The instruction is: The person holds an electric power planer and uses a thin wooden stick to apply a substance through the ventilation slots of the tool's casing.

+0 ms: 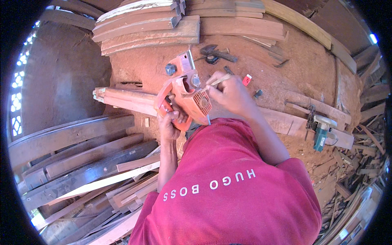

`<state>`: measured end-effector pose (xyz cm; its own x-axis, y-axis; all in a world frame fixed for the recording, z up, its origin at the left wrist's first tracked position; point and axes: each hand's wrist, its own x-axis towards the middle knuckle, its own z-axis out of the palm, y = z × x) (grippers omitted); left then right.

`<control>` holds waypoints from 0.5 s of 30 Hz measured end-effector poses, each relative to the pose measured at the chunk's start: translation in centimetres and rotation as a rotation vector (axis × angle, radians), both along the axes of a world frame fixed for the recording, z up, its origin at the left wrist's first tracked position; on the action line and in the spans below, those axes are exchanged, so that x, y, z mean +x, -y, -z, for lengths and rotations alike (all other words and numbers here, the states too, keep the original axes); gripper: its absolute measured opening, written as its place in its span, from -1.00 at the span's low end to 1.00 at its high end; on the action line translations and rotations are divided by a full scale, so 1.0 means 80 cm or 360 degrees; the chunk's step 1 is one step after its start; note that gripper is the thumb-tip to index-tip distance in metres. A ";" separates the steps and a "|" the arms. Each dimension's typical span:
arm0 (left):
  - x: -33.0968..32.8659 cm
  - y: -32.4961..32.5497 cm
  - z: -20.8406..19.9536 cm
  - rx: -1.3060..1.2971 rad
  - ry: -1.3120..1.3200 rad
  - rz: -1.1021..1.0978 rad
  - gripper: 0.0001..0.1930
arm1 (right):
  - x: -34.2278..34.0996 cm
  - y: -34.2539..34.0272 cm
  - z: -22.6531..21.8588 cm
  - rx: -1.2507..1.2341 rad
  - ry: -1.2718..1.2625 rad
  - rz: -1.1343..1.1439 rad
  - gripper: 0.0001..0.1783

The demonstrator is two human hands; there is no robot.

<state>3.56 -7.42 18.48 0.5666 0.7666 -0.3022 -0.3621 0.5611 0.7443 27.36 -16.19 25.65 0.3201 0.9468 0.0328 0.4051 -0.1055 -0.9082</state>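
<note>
While in left hand (169,125) an orange planer (183,100), white lettering (195,189) on shirt (241,208).

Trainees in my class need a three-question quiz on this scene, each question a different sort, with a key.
1. Which hand grips the handle of the orange-red, boxy power tool? A) left B) right C) neither
2. True or false: the teal power tool with a rounded, silvery guard is on the person's right.
3. Fill in: The right hand holds a thin, pale ____.

Key: 1: A, the left hand. 2: True. 3: Stick.
</note>
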 end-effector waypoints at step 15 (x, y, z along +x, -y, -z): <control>0.005 0.001 -0.005 0.0040 0.0008 -0.0006 -0.57 | 0.025 -0.002 -0.012 -0.0005 -0.0070 0.0067 -0.81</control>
<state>3.93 -7.47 18.88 0.5653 0.7759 -0.2800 -0.3678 0.5409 0.7564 29.35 -16.05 26.64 0.3606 0.9326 0.0147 0.3597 -0.1245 -0.9247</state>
